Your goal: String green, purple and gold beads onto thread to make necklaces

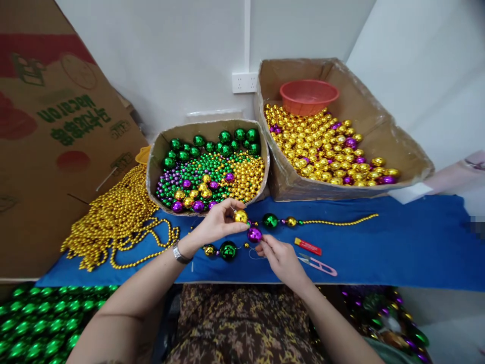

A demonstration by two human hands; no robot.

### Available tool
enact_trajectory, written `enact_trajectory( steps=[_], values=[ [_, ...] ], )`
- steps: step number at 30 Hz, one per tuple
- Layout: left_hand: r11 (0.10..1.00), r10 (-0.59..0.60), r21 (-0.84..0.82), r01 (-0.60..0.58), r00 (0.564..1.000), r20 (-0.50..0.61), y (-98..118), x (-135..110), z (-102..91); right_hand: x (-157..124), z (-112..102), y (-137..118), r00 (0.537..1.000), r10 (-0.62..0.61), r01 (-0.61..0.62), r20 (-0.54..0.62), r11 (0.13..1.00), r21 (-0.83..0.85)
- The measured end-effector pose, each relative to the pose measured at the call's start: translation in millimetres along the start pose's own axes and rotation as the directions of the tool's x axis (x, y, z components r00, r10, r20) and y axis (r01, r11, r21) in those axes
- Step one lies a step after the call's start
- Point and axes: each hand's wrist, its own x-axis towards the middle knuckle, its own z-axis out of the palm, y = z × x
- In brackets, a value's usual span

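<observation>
While a gold ball (240, 216) is pinched between the thumb and fingers of the left hand (217, 223), a purple ball (254, 234) is positioned just beside that grip, to its right and slightly toward the body. The left hand is closed only to the width of the gold ball. The right hand (281, 259) is placed at the near right edge of the purple ball, its thumb and forefinger drawn close together; whether the ball or a thread (250, 255) is gripped there cannot be told. The purple ball is thus located between the two hands, and it appears to be touched by the right fingertips.

Just beyond the right hand, a large green ball (270, 221) is set in line with a gold bead chain (341, 223), whose long axis is directed sideways to the right across the table (401, 242). To the right of the right hand, a red lighter (308, 246) and pink snips (318, 264) are laid.

Beyond the left hand, a small box (152, 177) is stocked with large green balls at the back, small green, purple and gold beads in the middle, and gold and purple balls in front. Beyond the right hand and extending to its right, a large box (401, 144) is loaded with gold balls, with purple ones mixed in; a red basket (308, 105) is rested on them at the back.
</observation>
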Motion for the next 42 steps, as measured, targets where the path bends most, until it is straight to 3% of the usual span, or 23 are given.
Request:
enact_trajectory(
  steps=[4,6,7,9,11,13,14,16,19,23,27,29,31,33,35,42],
  values=[
    [0.995,0.101,-0.024,-0.099,0.989,0.112,10,9,-14.8,4,-2,-4,0.998,0.058,-0.06,0.013,0.978,0.2],
    [0.988,0.142,0.058,-0.144,0.989,0.043,16,24,-34.8,4,-4,-5,0.998,0.064,-0.059,-0.015,0.972,0.227],
    [0.977,0.157,0.156,-0.148,0.987,-0.044,18,34,-47.4,4,-6,-5,0.997,0.07,-0.061,-0.031,0.971,0.231],
    [0.893,0.184,0.444,-0.068,0.957,-0.222,20,59,-75.1,4,-9,-5,0.994,0.086,-0.07,-0.061,0.97,0.233],
    [0.696,0.189,0.71,0.104,0.928,-0.321,18,84,-102.2,3,-12,-5,0.991,0.103,-0.082,-0.081,0.969,0.232],
    [0.464,0.085,0.841,0.28,0.931,-0.356,12,106,-124.0,2,-13,-4,0.989,0.114,-0.09,-0.095,0.97,0.224],
    [0.413,0.049,0.855,0.314,0.929,-0.366,8,115,-132.0,2,-14,-3,0.988,0.117,-0.093,-0.1,0.972,0.218],
    [0.378,-0.011,0.857,0.351,0.927,-0.374,0,128,-142.3,2,-14,-1,0.987,0.122,-0.098,-0.108,0.975,0.2],
    [0.397,-0.051,0.839,0.372,0.922,-0.384,-8,140,-147.2,2,-14,2,0.984,0.12,-0.095,-0.132,0.979,0.181],
    [0.469,-0.048,0.799,0.375,0.915,-0.401,-10,145,-144.6,2,-14,5,0.983,0.11,-0.084,-0.146,0.982,0.17],
    [0.581,0.036,0.746,0.326,0.905,-0.424,-2,130,-128.2,0,-13,6,0.988,0.096,-0.077,-0.122,0.985,0.157],
    [0.76,0.068,0.607,0.231,0.901,-0.428,3,113,-111.8,-1,-12,5,0.989,0.09,-0.073,-0.115,0.987,0.144],
    [0.985,0.036,0.169,0.036,0.912,-0.408,7,92,-91.9,-1,-11,2,0.99,0.077,-0.063,-0.119,0.991,0.119],
    [0.966,-0.04,-0.253,-0.05,0.94,-0.337,9,69,-72.3,-1,-10,-1,0.99,0.052,-0.042,-0.13,0.996,0.078],
    [0.884,-0.104,-0.467,-0.041,0.954,-0.281,10,50,-56.1,-1,-10,-6,0.99,0.015,-0.012,-0.137,1.0,0.024],
    [0.778,-0.176,-0.628,0.01,0.963,-0.202,4,21,-28.1,-3,-13,-20,0.988,-0.05,0.036,-0.149,0.995,-0.095]
  ],
)
